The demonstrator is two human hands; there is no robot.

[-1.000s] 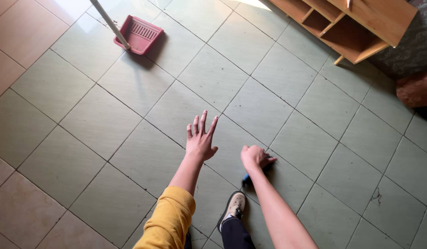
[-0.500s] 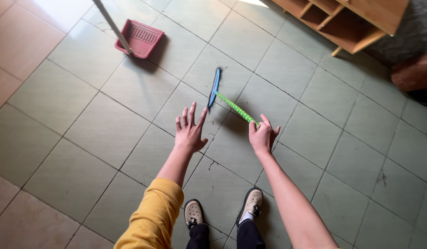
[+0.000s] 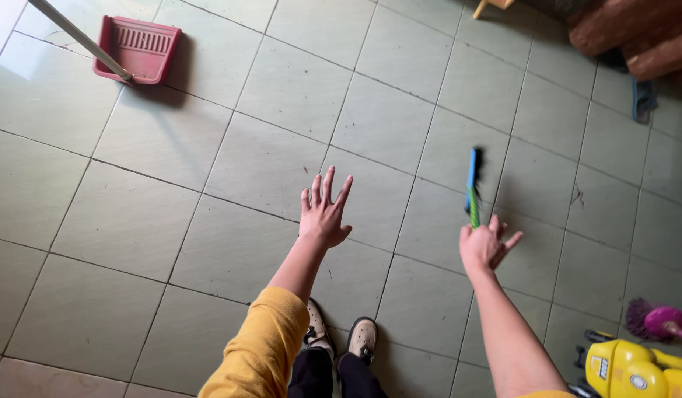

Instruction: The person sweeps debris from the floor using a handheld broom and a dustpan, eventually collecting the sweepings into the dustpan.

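Broom (image 3: pixel 473 184) in my right hand (image 3: pixel 485 247): I grip its green handle near the end, fingers curled around it with one finger sticking out, and the blue head with dark bristles points away from me toward 12 o'clock, blurred, above the pale green tiled floor (image 3: pixel 230 169). Whether the head touches the tiles I cannot tell.

My left hand (image 3: pixel 324 214) is empty, held out flat over the floor with fingers spread and palm down, at about 9 o'clock from the right hand and well apart from the broom. A yellow sleeve (image 3: pixel 263 354) covers that arm above the wrist; my right arm is bare.

Below my hands, at 6 o'clock, my two beige shoes (image 3: pixel 348 339) stand close together on the tiles.

Far off at 10 o'clock a red dustpan (image 3: pixel 138 48) rests on the floor with its pale long handle (image 3: pixel 75 37) leaning toward the upper left corner. At 4 o'clock, near the frame's edge, sit a yellow toy vehicle (image 3: pixel 635 368) and, just beside it, a pink and purple brush (image 3: pixel 658 320). At 1 o'clock a brown cushioned seat (image 3: pixel 628 37) fills the corner, with a blue slipper (image 3: pixel 641 96) just beside it.
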